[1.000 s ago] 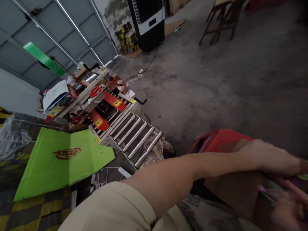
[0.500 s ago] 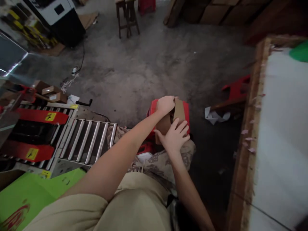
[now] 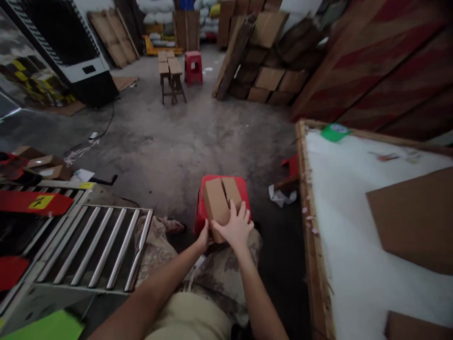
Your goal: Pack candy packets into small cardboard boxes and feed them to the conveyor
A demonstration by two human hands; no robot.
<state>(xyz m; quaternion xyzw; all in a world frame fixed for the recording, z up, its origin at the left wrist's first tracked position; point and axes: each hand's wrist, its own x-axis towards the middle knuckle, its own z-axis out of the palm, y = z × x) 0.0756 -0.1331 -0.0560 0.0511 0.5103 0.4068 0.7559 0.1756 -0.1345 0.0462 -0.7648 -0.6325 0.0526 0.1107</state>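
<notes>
A small brown cardboard box [image 3: 216, 204] rests on a red plastic stool [image 3: 244, 185], its two top flaps folded in with a narrow dark gap between them. My right hand [image 3: 236, 225] lies over the near end of the box top, fingers spread across the flaps and thumb pointing left. At the near left corner, my left hand [image 3: 203, 237] grips the box's side with the thumb up; its other fingers are mostly hidden.
A metal roller conveyor [image 3: 97, 245] stands at my left, near a red machine part [image 3: 53, 202]. On my right is a wood-edged white table [image 3: 339, 189] bearing a green object [image 3: 334, 132] and a large cardboard piece [image 3: 417, 219]. Wooden stools [image 3: 170, 71] and stacked cartons [image 3: 269, 78] stand farther off.
My left hand has moved from the far end of the box top to its near left side. The flaps now lie flatter. The view has tilted up, showing more of the room.
</notes>
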